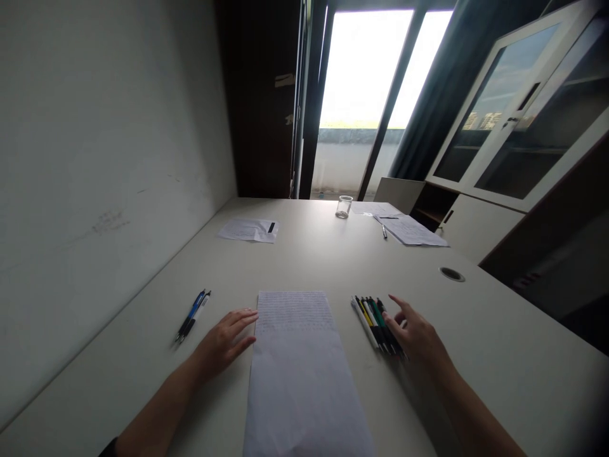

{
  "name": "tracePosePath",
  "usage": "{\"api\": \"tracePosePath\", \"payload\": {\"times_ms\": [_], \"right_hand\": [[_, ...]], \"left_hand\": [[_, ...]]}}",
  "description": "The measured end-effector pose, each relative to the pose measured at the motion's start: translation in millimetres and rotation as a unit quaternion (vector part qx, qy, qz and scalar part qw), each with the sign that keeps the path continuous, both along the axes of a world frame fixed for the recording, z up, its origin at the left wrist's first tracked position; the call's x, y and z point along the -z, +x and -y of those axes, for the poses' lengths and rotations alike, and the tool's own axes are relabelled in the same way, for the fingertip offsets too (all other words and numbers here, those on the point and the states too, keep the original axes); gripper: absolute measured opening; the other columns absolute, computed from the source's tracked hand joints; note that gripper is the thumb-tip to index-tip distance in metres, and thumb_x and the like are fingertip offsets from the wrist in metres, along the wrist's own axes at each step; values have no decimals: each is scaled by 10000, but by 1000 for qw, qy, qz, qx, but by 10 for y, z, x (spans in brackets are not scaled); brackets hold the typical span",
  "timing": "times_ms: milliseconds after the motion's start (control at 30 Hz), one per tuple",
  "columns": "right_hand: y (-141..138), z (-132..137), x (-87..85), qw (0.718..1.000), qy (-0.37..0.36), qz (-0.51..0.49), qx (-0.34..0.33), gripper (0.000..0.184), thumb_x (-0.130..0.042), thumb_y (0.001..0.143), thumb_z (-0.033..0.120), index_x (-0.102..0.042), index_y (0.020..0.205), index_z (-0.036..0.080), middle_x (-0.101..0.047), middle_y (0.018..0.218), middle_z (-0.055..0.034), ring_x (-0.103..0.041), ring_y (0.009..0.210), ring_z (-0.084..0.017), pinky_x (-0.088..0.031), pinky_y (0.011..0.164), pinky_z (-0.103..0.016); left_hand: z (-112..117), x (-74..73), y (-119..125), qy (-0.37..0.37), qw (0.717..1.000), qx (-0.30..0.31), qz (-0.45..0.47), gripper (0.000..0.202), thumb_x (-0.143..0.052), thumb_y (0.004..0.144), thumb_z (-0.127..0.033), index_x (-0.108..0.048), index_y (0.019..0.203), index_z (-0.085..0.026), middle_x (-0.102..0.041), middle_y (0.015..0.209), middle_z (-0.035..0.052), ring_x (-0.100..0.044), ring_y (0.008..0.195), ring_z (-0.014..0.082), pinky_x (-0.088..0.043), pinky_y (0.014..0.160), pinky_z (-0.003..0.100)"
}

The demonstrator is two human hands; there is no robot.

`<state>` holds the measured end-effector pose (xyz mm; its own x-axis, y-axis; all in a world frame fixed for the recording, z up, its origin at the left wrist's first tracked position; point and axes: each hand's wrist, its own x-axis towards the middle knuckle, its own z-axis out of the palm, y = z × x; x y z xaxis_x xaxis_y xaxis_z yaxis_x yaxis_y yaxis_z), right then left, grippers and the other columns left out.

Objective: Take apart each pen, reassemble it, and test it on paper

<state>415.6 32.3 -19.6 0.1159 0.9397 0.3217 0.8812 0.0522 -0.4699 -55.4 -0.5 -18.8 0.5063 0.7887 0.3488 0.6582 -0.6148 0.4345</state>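
A long sheet of white paper (304, 387) with lines of handwriting across its far part lies in front of me. At its left edge rests my left hand (227, 343), open, fingertips on or just beside the paper. To the right of the sheet, several pens (371, 324) lie side by side in a row, with white, yellow, green and dark barrels. My right hand (415, 333) is at the right end of this row, fingers apart, thumb and fingertips by the outermost dark pen; whether they touch it is unclear. Two pens (193, 316), one blue and one white, lie left of my left hand.
Farther back stand a clear glass (343, 207), a plastic-covered sheet (250, 230) and a stack of papers (413, 230) with a pen (384, 231) beside it. A round cable hole (451, 274) is in the white table (304, 266). A wall (104, 158) borders the left side.
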Motion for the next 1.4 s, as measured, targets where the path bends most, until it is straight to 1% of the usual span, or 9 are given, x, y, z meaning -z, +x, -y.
{"api": "tracePosePath", "payload": {"times_ms": [167,300,467,567,1000,1133,1233,1300,1400], "right_hand": [[33,-22,20,999,-33,-1,8,573,-432,876,548,-560,1301,187,-644,726,-33,-627,633,-222,-432,593,-298],[35,9,-47,999,-32,-29,23,547,-419,878,575,-607,1221,193,-600,639,-1,-612,588,-206,-422,579,-283],[78,62,-108,998,0,-50,43,547,-400,893,592,-647,1155,180,-558,581,12,-569,521,-188,-397,539,-271],[75,80,-122,997,21,-60,51,515,-417,894,577,-663,1118,184,-529,550,24,-547,497,-180,-390,536,-267],[-56,144,-142,992,87,-89,23,441,-461,900,513,-695,1068,179,-511,535,38,-474,455,-127,-365,517,-228],[-144,196,-184,990,96,-105,9,426,-464,914,504,-685,1080,180,-522,569,33,-457,461,-121,-375,506,-226],[-225,232,-187,987,82,-134,-26,438,-452,927,516,-665,1111,181,-533,587,31,-465,445,-119,-385,473,-224],[-273,239,-166,984,70,-151,-62,453,-441,936,526,-648,1140,179,-535,591,33,-470,436,-117,-391,454,-221],[-322,226,-121,981,73,-142,-111,455,-445,942,521,-634,1163,172,-514,581,42,-462,456,-120,-395,468,-221]], "left_hand": [[89,-111,-168,68,995,-72,24,280,-509,965,-241,-652,1206,-245,-701,1075,77,-622,1018,227,-486,926,394],[71,-80,-582,137,962,-235,15,233,-502,949,-293,-679,1068,-199,-689,980,83,-609,925,241,-450,908,399],[30,92,-1077,54,922,-384,-15,329,-487,888,-419,-664,1006,-169,-653,973,110,-598,902,263,-446,885,380],[29,145,-1189,10,912,-411,-13,347,-472,853,-446,-665,917,-165,-647,915,107,-608,773,242,-469,795,359],[-296,-47,-1214,-134,894,-426,33,170,-665,622,-342,-597,596,-189,-643,635,54,-629,699,255,-401,659,308],[-200,-197,-1004,-156,902,-381,127,347,-587,773,-461,-636,919,-150,-715,857,92,-676,821,254,-463,712,322],[-109,-366,-688,-174,908,-315,214,542,-495,876,-485,-451,1309,-162,-716,998,85,-690,904,212,-496,734,305],[-74,-488,-438,-212,870,-241,374,734,-602,846,-426,-270,1463,-205,-709,986,80,-687,910,213,-493,731,310],[-75,-608,-95,-259,825,-167,475,924,-690,808,-323,-105,1523,-331,-702,917,25,-691,835,186,-486,703,287]]}}
